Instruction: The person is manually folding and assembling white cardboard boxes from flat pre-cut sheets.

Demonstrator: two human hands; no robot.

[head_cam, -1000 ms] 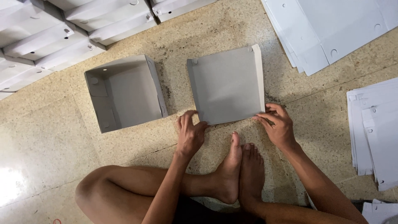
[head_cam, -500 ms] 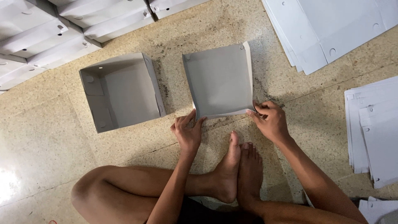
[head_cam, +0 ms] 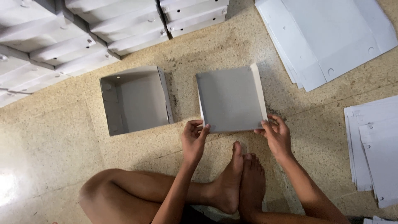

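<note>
A shallow grey cardboard box lid (head_cam: 230, 98) lies on the stone floor in front of my crossed feet. My left hand (head_cam: 194, 138) pinches its near left corner. My right hand (head_cam: 276, 133) grips its near right corner. To the left of the lid stands a deeper open grey box (head_cam: 135, 99) with its hollow side facing up, apart from both hands.
Stacks of assembled grey boxes (head_cam: 83, 29) fill the upper left. Flat white cardboard blanks (head_cam: 331, 37) lie at the upper right, and another pile of blanks (head_cam: 375, 145) lies at the right edge. My bare legs and feet (head_cam: 240, 182) rest near the bottom.
Both hands stay on the lid's near corners; the fingers have closed more on the near edge. The view has shifted slightly, so the lid and open box sit a bit to the right.
</note>
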